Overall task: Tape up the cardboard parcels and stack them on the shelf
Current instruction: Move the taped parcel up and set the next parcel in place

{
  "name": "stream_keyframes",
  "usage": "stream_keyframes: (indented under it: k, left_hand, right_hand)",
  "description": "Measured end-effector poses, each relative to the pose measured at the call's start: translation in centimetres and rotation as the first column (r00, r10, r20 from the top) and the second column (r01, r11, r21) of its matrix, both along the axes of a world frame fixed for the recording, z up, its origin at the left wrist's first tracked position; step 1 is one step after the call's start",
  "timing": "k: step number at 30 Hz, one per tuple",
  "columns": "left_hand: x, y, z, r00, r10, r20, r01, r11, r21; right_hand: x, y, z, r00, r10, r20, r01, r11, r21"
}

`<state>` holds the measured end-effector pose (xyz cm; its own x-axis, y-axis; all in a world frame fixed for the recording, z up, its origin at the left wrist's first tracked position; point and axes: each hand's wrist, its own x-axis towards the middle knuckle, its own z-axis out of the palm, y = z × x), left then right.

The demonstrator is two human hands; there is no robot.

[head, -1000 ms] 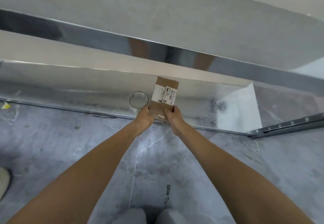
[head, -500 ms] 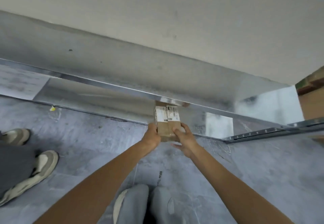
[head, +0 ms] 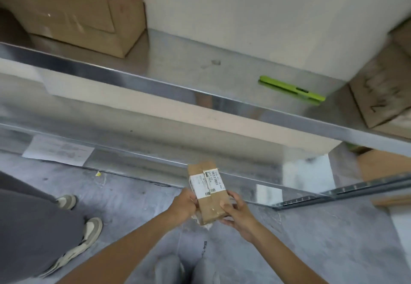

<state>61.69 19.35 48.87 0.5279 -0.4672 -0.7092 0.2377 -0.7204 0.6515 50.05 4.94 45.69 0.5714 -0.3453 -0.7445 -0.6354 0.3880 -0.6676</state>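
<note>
- Grey marbled floor and polished steel shelf, viewed from above.
- Small cardboard parcel, oblong, brown, with white printed labels and glossy clear tape along its seam; held in mid-air above the floor, below and in front of the shelf rim.
- Gripped at its near end by both hands: left hand curled round the left edge, right hand clasping the right edge, thumb on top.
- Possible slip on slick tape, given a hold at one end only; possible knock of the far end against the hard metal rim.
- On the shelf: slim green tool, apt to be shoved aside; large corrugated boxes at both ends.
</note>
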Motion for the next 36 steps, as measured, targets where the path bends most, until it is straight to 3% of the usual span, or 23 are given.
stream_keyframes:
  k: [8,12,22,31,36]
  left_hand:
    - [3.9,-2.1,12.4,0.997,0.066,-0.047,-0.072,0.990,-0.123]
    - [5.0,-1.8,17.1,0.998,0.044,0.049,-0.041,0.998,-0.045]
    - [3.0,0.3,26.1,0.993,-0.001,0.120,0.015,0.993,-0.116]
    - [2.5,1.2,34.1,0.948,-0.075,0.310,0.168,0.943,-0.286]
    - [4.2,0.0,39.4,0.828,-0.148,0.540,0.335,0.903,-0.267]
  right_hand:
    - [3.7,-2.9,11.5,0.996,0.041,0.075,-0.038,0.998,-0.045]
    - [4.7,-3.8,16.9,0.996,0.080,0.051,-0.082,0.996,0.040]
    - [4.8,-5.2,26.7,0.962,0.271,0.033,-0.273,0.957,0.101]
    - [4.7,-7.3,35.2,0.933,0.350,0.086,-0.359,0.924,0.133]
    - [5.8,-8.3,40.0,0.940,0.307,0.151,-0.327,0.937,0.126]
